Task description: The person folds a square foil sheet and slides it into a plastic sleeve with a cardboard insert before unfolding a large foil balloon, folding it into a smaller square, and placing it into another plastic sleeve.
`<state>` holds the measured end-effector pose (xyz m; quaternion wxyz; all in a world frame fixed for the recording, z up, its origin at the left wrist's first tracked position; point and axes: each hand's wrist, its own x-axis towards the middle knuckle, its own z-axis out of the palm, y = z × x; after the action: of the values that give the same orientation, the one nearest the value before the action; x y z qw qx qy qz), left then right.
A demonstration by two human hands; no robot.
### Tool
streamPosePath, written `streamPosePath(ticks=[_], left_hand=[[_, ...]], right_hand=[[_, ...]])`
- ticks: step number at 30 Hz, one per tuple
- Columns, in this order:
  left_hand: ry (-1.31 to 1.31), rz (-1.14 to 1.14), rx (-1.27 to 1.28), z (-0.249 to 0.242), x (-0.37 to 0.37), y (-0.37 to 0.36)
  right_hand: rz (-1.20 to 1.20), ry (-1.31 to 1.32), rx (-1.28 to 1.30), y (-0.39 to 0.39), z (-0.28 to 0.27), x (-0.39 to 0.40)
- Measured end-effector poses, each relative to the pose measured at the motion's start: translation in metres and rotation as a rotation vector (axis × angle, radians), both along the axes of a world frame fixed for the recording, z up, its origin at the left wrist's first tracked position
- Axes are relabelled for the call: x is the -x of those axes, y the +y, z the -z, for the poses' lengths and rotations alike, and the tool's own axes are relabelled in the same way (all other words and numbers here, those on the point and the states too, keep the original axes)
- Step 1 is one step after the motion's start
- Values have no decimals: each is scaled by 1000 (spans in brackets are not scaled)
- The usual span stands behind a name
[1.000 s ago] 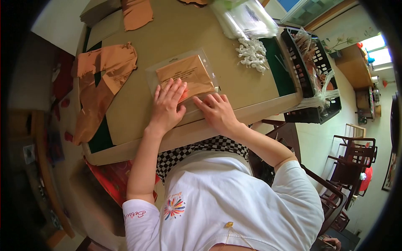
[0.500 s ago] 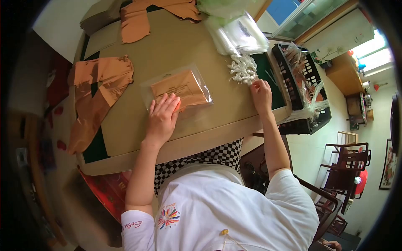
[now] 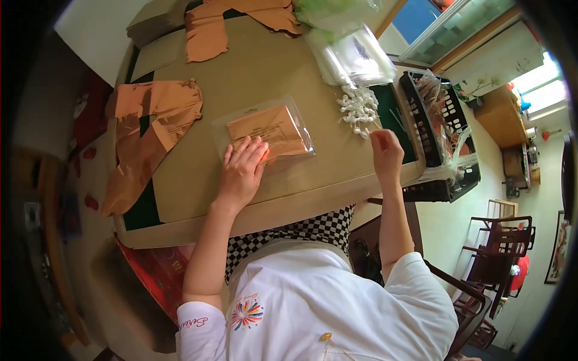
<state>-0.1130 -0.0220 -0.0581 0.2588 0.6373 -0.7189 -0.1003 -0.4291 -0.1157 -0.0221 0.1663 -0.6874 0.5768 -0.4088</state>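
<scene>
Brown cardboard covers the worktop [image 3: 253, 78], and near its middle lies a clear plastic bag [image 3: 265, 129] with a folded tan garment and a printed card inside; the card carries lines of dark print too small to read. The left hand [image 3: 242, 168] lies flat on the near edge of that bag, palm down, fingers spread and pointing away from the body, forearm running straight back to the white shirt sleeve. The right hand [image 3: 386, 153] is raised just off the worktop beside a heap of small white hooks [image 3: 357, 109], fingers curled together; whether it pinches one I cannot tell. A stack of empty clear bags [image 3: 355, 57] sits beyond the heap, a black crate [image 3: 442, 138] stands at the right edge, and loose tan garments [image 3: 150, 120] lie to the left.
</scene>
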Motion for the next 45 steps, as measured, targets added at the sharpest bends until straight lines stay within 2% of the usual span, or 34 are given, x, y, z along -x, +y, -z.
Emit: streamPosePath(ticks=[2,5,6,7,10,11,14,15,21,25,30,34,39,42,45], left_hand=[[-5,-2,6,1,-1,0],[-6,5,5,2,-1,2],[-6,5,11,1,-1,1],[-7,5,13,2,-1,1],[-2,4,22,4,-1,1],[3,4,26,4,-1,0],[-7,5,45,8,-2,1],[-15,7,54,9,-2,0],[-22,18,87,9,-2,0],[-28,15,82,7,-2,-2],[-49,18,86,10,-2,1],[-77,17,94,13,-3,0],[-82,30,96,13,-2,2],[-149,66,83,15,-4,4],[-211,89,44,14,-5,6]], right_hand=[[-150,-118,-56,24,-13,-24],[-491,-44,-163,70,-8,-74],[-586,-26,-100,74,4,-89],[-597,57,-109,78,10,-102],[-544,47,39,82,22,-132],[-572,66,-40,89,18,-130],[-755,227,125,103,29,-122],[-831,286,77,107,30,-120],[-681,411,188,95,32,-134],[-654,437,79,82,39,-147],[-644,408,33,84,36,-147],[-684,406,180,91,27,-128],[-768,410,55,84,34,-132],[-693,441,-18,85,32,-140],[-703,337,72,93,30,-136]])
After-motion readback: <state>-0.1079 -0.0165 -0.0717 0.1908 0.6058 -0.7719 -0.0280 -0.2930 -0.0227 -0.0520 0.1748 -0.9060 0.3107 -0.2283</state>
